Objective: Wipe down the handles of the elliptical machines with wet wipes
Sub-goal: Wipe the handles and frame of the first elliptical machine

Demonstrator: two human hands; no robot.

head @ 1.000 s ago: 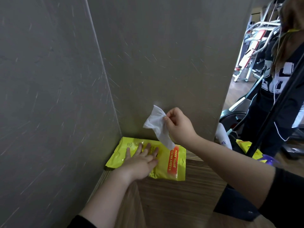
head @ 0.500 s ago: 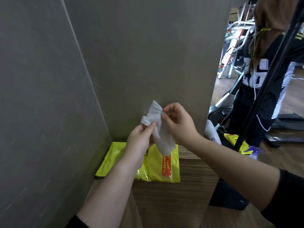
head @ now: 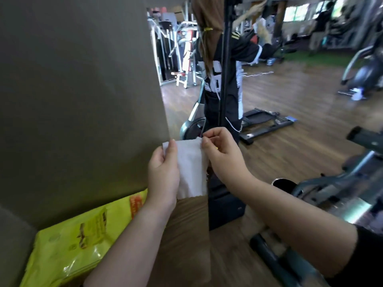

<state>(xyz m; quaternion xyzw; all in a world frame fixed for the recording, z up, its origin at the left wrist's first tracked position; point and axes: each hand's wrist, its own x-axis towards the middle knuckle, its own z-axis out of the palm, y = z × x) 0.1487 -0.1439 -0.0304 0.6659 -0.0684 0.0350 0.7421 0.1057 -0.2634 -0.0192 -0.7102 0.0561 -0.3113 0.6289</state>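
— Where is the wet wipe (head: 190, 170)?
— It hangs spread out between both hands, above the end of the wooden counter (head: 186, 235).
— How do the hands hold it?
— The left hand (head: 163, 175) pinches its upper left corner. The right hand (head: 221, 156) pinches the upper right edge, fingers curled.
— And the pack?
— The yellow wipe pack (head: 78, 245) lies on the counter at lower left, by the grey wall (head: 83, 100). An exercise machine (head: 331, 191) stands to the right, apart from the wipe.
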